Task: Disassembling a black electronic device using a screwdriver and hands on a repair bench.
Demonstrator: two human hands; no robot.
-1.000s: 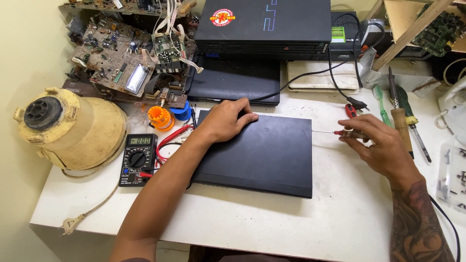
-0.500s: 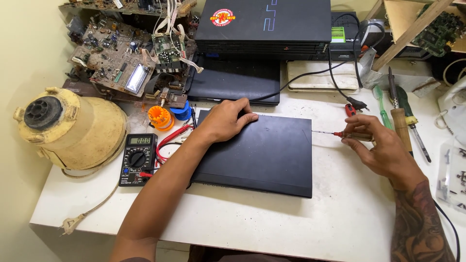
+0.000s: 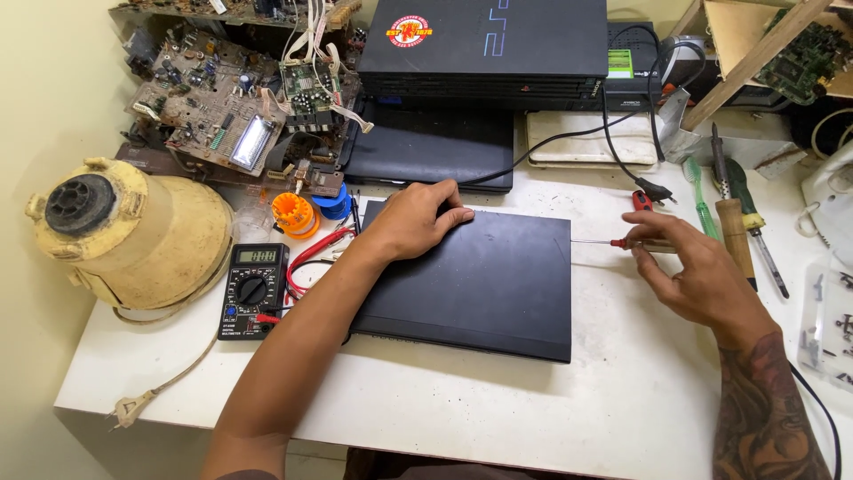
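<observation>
The person's left hand (image 3: pixel 416 220) is lying palm down on the far left corner of a flat black console (image 3: pixel 471 277), its fingers pressed together and stretched flat across the lid. The console is sitting in the middle of the white table (image 3: pixel 498 400), its long side running left to right. The right hand (image 3: pixel 697 276) is hovering just right of the console, thumb and fingers pinching a thin red-handled screwdriver (image 3: pixel 622 242) whose metal shaft is pointing left and reaching the console's far right edge; whether the tip is touching it cannot be told. To the left, a black multimeter (image 3: pixel 253 289) is lying near the console with red leads curling beside it, and a yellowed appliance housing (image 3: pixel 133 236) is standing at the far left. A larger black console (image 3: pixel 493 40) is resting at the far edge, next to bare circuit boards (image 3: pixel 222 124). Green-handled tools (image 3: pixel 742 213) are lying right of the hand
</observation>
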